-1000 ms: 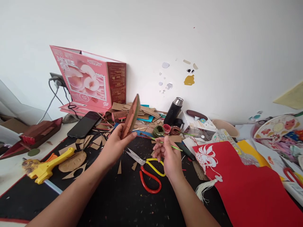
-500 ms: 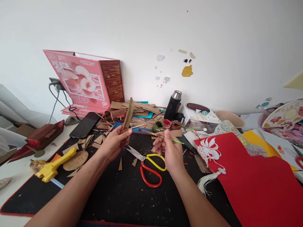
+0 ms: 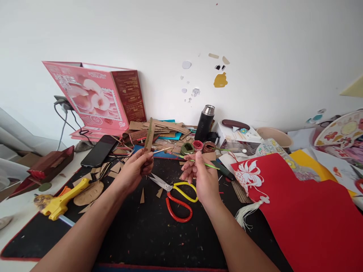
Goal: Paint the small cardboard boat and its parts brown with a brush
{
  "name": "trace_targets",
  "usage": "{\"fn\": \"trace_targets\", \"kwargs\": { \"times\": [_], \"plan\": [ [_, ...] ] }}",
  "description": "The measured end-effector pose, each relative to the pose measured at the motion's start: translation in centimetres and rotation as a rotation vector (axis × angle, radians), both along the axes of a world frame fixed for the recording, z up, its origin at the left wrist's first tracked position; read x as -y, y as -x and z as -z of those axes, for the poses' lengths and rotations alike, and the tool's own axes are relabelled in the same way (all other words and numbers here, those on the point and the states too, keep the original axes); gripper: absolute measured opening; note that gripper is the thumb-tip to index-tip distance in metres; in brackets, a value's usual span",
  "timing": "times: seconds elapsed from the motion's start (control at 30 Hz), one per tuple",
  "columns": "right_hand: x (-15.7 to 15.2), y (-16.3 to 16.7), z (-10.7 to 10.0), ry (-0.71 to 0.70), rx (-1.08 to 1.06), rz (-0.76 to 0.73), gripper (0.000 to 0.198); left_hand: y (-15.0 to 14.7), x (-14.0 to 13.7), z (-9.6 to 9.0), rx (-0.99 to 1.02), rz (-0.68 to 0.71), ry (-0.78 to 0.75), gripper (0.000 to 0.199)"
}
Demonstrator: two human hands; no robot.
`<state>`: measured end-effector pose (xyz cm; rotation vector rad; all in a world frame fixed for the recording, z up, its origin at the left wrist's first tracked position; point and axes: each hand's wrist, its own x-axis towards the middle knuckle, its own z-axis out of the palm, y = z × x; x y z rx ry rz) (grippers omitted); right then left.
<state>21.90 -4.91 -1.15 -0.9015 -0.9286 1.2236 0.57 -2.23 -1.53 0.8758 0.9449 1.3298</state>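
Note:
My left hand (image 3: 139, 166) is closed around a narrow cardboard strip (image 3: 149, 136), held upright with green paint along one edge. A thin wooden stick (image 3: 162, 150) juts out to the right from the same hand. In my right hand (image 3: 204, 175) a paintbrush (image 3: 208, 164) with a bright green handle is pinched between thumb and fingers, its tip pointing left. Just beyond it stand open paint jars: a green one (image 3: 187, 148), a red one (image 3: 197, 145) and a brown one (image 3: 210, 146). Between my hands, scissors (image 3: 168, 187) with yellow and red handles lie open on the black mat (image 3: 147, 234).
A yellow glue gun (image 3: 65, 200) and a phone (image 3: 100, 150) lie on the left, before a pink box (image 3: 93, 94). Cardboard scraps (image 3: 159, 126) pile up at the back beside a black thermos (image 3: 204, 122). Red paper (image 3: 306, 211) covers the right side.
The cardboard strip has turned slightly in my left hand, showing more of its bare brown face. My right hand still holds the paintbrush. The view has shifted slightly.

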Motion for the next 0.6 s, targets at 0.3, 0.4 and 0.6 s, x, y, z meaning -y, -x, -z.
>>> {"fn": "trace_targets", "kwargs": {
  "times": [0.3,0.4,0.6],
  "plan": [
    [0.12,0.01,-0.25,-0.004,-0.013,-0.005,0.061,0.20,-0.20,0.54,-0.080,0.042,-0.004,0.047],
    [0.17,-0.07,-0.38,-0.019,-0.014,0.003,0.062,0.29,-0.30,0.62,-0.084,0.067,-0.001,0.050],
    [0.22,-0.16,-0.62,-0.027,-0.038,0.010,0.061,0.55,-0.35,0.81,-0.061,0.134,0.085,0.056]
  ]
}}
